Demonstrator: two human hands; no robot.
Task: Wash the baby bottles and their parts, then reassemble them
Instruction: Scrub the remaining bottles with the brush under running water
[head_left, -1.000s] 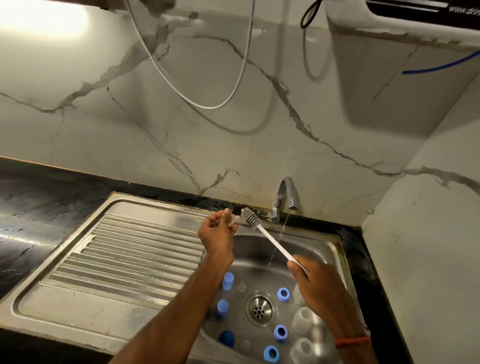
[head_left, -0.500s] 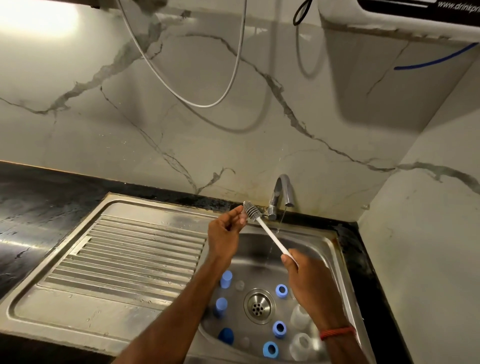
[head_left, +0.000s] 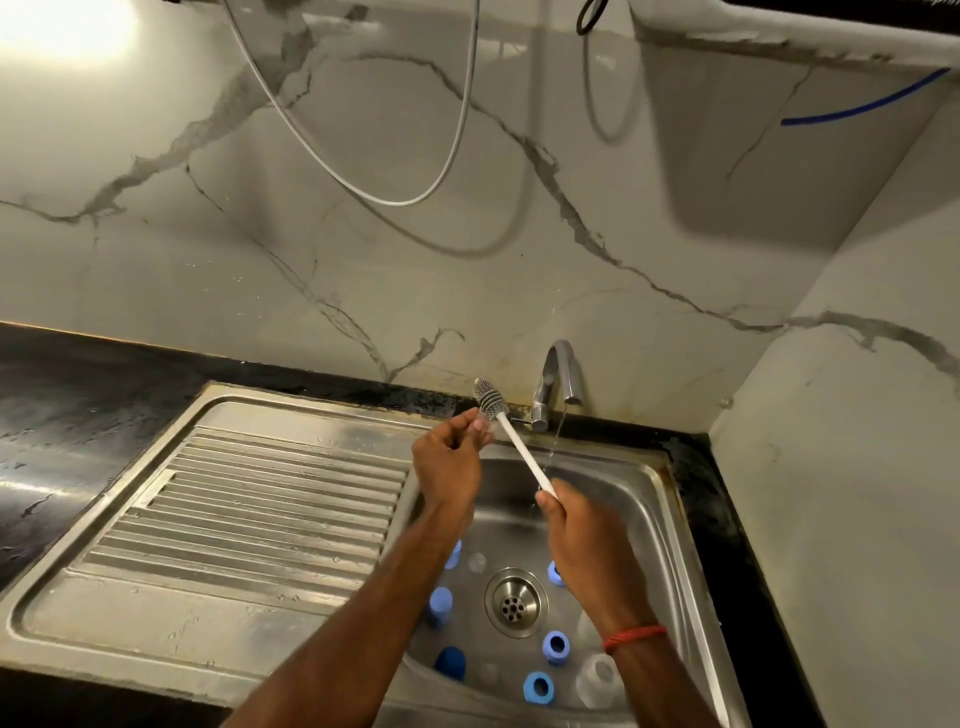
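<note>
A bottle brush (head_left: 506, 428) with a grey bristle head and a white handle slants up over the sink basin (head_left: 649, 499). My right hand (head_left: 587, 545) grips the handle's lower end. My left hand (head_left: 449, 462) has its fingers curled and pinches a small pale part against the brush's neck; the part is too hidden to name. In the basin below lie blue rings (head_left: 556, 647), light blue caps (head_left: 440, 605), a dark blue cap (head_left: 450, 662), clear bottles (head_left: 600, 680) and small clear teats (head_left: 476, 561).
The tap (head_left: 558, 384) runs a thin stream of water just right of the brush. The drain (head_left: 515, 603) sits mid-basin. A ribbed steel drainboard (head_left: 260, 519) spreads to the left, with black counter (head_left: 78, 405) beyond. Marble walls close the back and right.
The brush has slid further up past my left fingers, so its head now stands above them. Both hands have shifted slightly towards the tap.
</note>
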